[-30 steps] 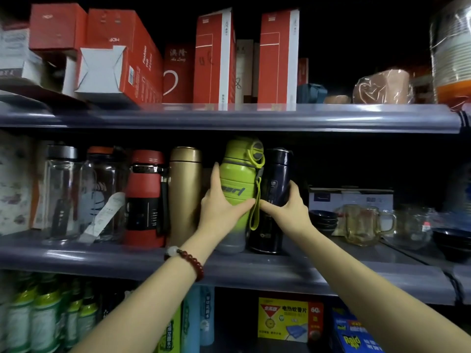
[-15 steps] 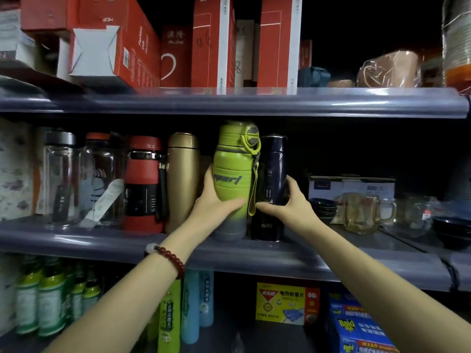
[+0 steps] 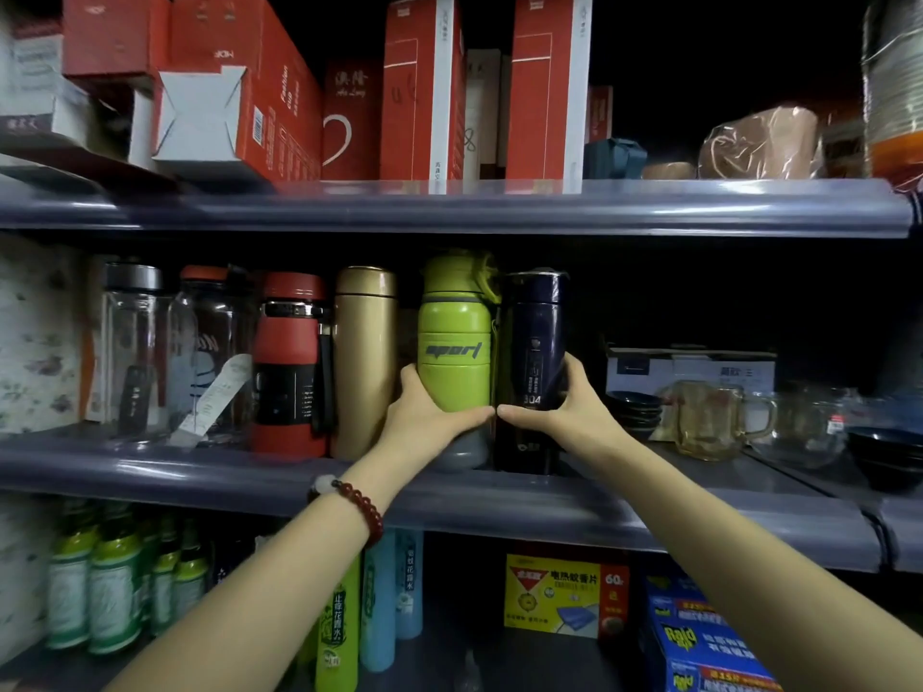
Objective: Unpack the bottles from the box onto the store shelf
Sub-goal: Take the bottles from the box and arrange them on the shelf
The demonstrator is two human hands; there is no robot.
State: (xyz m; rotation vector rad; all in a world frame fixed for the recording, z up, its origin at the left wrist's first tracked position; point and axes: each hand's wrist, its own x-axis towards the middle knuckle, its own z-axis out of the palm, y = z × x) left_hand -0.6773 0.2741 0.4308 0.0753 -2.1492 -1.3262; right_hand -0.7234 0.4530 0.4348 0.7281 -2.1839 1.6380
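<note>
A lime green sport bottle [image 3: 453, 337] stands upright on the middle shelf [image 3: 150, 472], with a dark navy bottle [image 3: 535, 337] right beside it. My left hand [image 3: 424, 417] grips the green bottle low on its body, thumb across the front. My right hand [image 3: 564, 412] grips the navy bottle at its lower half. The two thumbs nearly meet between the bottles. Left of them stand a gold flask [image 3: 363, 357], a red and black bottle [image 3: 292, 362] and two clear bottles [image 3: 165, 347]. No box of bottles is in view.
Glass mugs [image 3: 709, 417] and dark bowls [image 3: 634, 407] sit right of the navy bottle, with a white carton [image 3: 689, 367] behind them. Red cartons [image 3: 424, 87] fill the top shelf. Green bottles [image 3: 115, 581], spray cans and insecticide packs [image 3: 564, 591] stand on the lower shelf.
The green bottle has been turned so its sport label faces front and its strap loop moved to the back right. Both hands slid lower on their bottles.
</note>
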